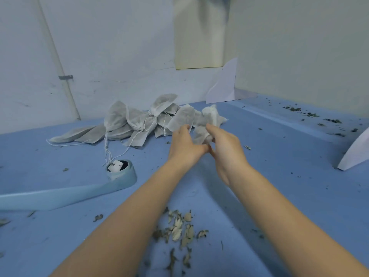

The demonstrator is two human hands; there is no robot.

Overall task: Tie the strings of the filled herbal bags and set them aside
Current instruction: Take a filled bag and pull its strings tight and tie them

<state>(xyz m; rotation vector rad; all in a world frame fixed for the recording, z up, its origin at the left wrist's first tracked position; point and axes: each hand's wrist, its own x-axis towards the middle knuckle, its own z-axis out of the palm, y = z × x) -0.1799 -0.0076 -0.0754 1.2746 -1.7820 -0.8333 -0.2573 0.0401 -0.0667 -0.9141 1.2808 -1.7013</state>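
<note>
A grey-white filled herbal bag [203, 128] is held above the blue table between both hands. My left hand [184, 145] grips its left side, fingers curled up against the fabric. My right hand [224, 145] grips its lower right part, thumb toward the bag. The bag's string is hidden by my hands. Behind them lies a pile of filled herbal bags [137, 120] with white strings trailing toward me.
A light blue scoop [117, 176] with a long handle lies at the left, its cup holding a paper tag. Dried leaves [179, 230] are scattered on the blue table [289, 186] near me. White paper sheets [223, 84] lean at the back wall and right edge.
</note>
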